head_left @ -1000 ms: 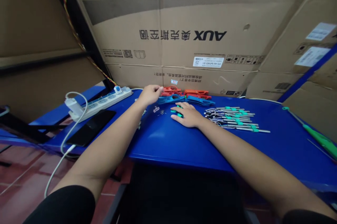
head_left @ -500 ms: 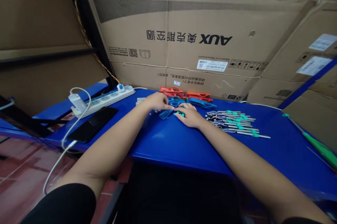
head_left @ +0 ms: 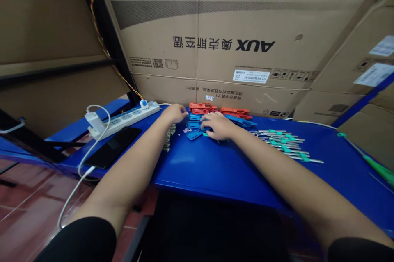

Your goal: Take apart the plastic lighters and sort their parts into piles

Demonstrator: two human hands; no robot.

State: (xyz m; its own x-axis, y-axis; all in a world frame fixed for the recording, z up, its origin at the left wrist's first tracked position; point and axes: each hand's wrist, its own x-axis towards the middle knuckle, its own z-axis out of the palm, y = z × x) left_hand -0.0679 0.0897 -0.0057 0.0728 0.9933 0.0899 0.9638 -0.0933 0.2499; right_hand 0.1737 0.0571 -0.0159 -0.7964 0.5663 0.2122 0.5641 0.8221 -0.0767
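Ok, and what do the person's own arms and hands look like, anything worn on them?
The left sleeve and right sleeve are black, with no markings in view, and end short, leaving both forearms bare. The left hand and right hand wear no gloves, and no watch or band shows on either wrist.

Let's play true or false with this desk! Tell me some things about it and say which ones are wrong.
1. The right hand is over some blue plastic clips. True.
2. The left hand is holding the smartphone. False: the smartphone lies on the blue table, apart from the left hand.
3. The orange-red clips lie close to the cardboard. True.
4. The metal rods lie left of both hands. False: the metal rods lie to the right of both.
5. The power strip is white. True.
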